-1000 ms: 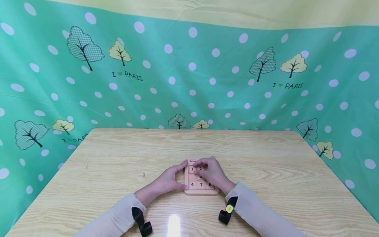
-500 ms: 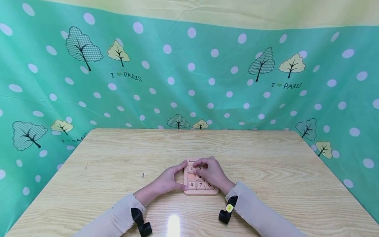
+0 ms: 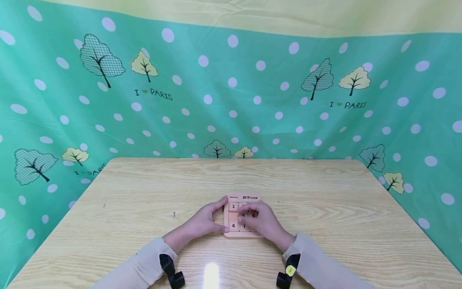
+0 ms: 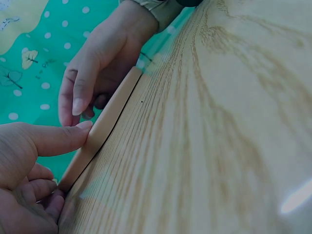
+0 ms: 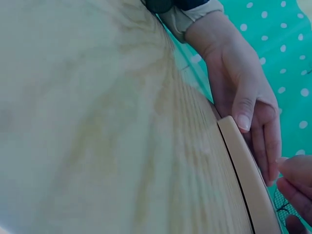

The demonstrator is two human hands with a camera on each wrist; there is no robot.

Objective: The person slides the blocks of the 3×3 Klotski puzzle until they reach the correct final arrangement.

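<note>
A peach-coloured number sliding puzzle (image 3: 242, 236) lies flat on the table in the head view. Along its left side, my left hand (image 3: 202, 220) holds the frame, index finger at the upper corner and thumb at the lower one. The left wrist view shows that thumb (image 4: 63, 139) against the puzzle's side edge. Over the tiles hovers my right hand (image 3: 265, 220), thumb and index finger bent toward each other with nothing between them. Tile 1 (image 3: 233, 206) and tile 4 (image 3: 233, 225) show at the left, a vacant slot between them. Fingers partly cover the middle tiles and hide the lower right.
The wood-grain table (image 3: 144, 188) reaches back to a green dotted cloth (image 3: 231, 92) hung behind it. A small dark mark (image 3: 174, 214) shows on the tabletop left of the puzzle. Black wrist straps (image 3: 171, 269) sit on both sleeves.
My right hand has drawn back to the right and slightly down, away from tile 1, uncovering tile 6 and the printed title. My left hand stays at the frame.
</note>
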